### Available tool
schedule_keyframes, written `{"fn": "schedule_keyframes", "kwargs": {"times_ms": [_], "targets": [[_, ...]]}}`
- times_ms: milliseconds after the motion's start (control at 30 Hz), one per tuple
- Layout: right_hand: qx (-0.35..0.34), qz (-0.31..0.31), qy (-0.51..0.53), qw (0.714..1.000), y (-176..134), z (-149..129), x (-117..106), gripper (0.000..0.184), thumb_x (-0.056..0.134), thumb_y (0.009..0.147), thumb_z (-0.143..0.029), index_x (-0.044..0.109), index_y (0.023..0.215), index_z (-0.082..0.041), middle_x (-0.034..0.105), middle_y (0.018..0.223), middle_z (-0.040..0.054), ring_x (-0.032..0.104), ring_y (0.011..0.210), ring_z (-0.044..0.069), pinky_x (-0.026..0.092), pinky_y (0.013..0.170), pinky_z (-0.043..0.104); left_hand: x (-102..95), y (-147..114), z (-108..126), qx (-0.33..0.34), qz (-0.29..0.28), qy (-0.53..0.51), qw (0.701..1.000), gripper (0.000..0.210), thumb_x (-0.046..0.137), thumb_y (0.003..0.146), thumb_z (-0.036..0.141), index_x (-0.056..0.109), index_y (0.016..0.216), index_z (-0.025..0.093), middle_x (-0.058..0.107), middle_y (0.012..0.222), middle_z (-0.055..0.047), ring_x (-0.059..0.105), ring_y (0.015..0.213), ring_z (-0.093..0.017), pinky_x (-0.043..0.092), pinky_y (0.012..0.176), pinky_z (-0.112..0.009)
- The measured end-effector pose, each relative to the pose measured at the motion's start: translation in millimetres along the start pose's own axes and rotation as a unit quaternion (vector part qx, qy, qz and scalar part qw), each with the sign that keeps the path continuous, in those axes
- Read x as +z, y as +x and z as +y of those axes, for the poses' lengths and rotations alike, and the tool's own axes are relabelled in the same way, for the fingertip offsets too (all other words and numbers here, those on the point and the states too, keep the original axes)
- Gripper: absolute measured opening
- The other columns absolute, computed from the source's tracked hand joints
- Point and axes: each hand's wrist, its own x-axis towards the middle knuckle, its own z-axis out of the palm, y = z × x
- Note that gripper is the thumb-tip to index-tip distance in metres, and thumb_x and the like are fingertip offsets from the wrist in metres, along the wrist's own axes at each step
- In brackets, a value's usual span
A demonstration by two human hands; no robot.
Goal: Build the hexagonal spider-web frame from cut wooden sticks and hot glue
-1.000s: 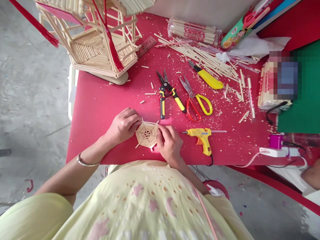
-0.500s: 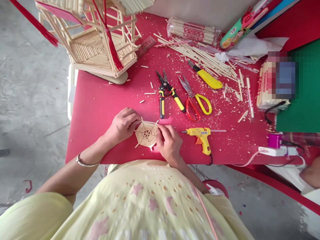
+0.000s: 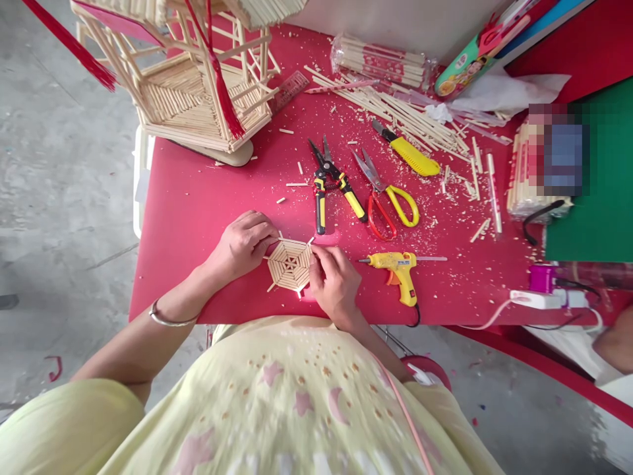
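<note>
A small hexagonal panel of pale wooden sticks (image 3: 290, 265), with stick ends poking out at its corners, lies between my hands near the table's front edge. My left hand (image 3: 248, 243) pinches its upper left edge, the fingertips pressed together. At the right edge, my right hand (image 3: 335, 280) grips the panel between thumb and fingers. A yellow glue gun (image 3: 400, 270) with a clear glue stick in its back rests just right of my right hand. Beyond the panel lie black-and-yellow pliers (image 3: 326, 181) and scissors (image 3: 380, 191) with red and yellow handles.
A stick-built pavilion model (image 3: 192, 99) with red tassels stands at the back left. Behind the tools lie a yellow utility knife (image 3: 413, 155), loose sticks (image 3: 395, 109) and wrapped stick bundles (image 3: 380, 61). A power strip (image 3: 537, 299) sits at right, near another person's arm (image 3: 616, 343).
Almost nothing differs. My left hand has shifted very slightly, and both hands keep their hold on the stick panel.
</note>
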Motion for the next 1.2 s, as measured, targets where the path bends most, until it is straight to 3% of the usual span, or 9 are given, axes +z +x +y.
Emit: {"fn": "schedule_keyframes", "kwargs": {"times_ms": [733,1200], "targets": [[0.003,-0.006,0.003,1.000,0.5,0.1,-0.5,0.029,0.053,0.105,-0.029,0.070,0.128,-0.025,0.074,0.111,0.0074,0.071,0.101,0.019,0.053,0.086,0.029,-0.7,1.6,3.8,-0.024,-0.001,-0.006,1.000,0.018,0.053,0.096,0.016,0.068,0.087,0.021,0.070,0.087,-0.008,0.063,0.084,-0.022,0.053,0.080,-0.038],[-0.002,0.003,0.001,1.000,1.1,-0.6,-1.2,0.028,0.052,0.105,-0.029,0.070,0.126,-0.024,0.075,0.109,0.0059,0.071,0.099,0.018,0.052,0.084,0.028,-0.9,3.2,2.2,0.003,0.006,-0.013,1.000,0.018,0.054,0.094,0.012,0.069,0.087,0.019,0.070,0.086,-0.008,0.063,0.082,-0.021,0.051,0.079,-0.035]]}}
